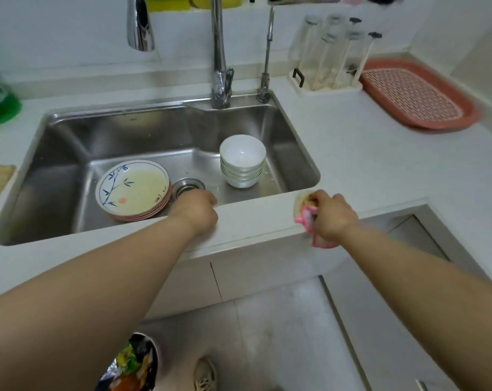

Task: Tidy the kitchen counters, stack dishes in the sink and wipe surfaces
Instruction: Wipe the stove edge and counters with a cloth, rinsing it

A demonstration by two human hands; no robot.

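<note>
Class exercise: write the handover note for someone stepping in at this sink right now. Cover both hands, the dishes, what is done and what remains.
Left hand: fist resting on the sink's front edge, holding nothing visible.
Right hand: gripping a pink-edged cloth on the white counter.
Done: bamboo-patterned plates and white bowls stacked in the steel sink.
Left: wipe the remaining counter.

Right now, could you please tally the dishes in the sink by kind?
Bowl stacks: 1, white
Plate stacks: 1, bamboo-pattern plate on top
Total: 2 stacks in the sink; dishes per stack too hard to count.
</note>
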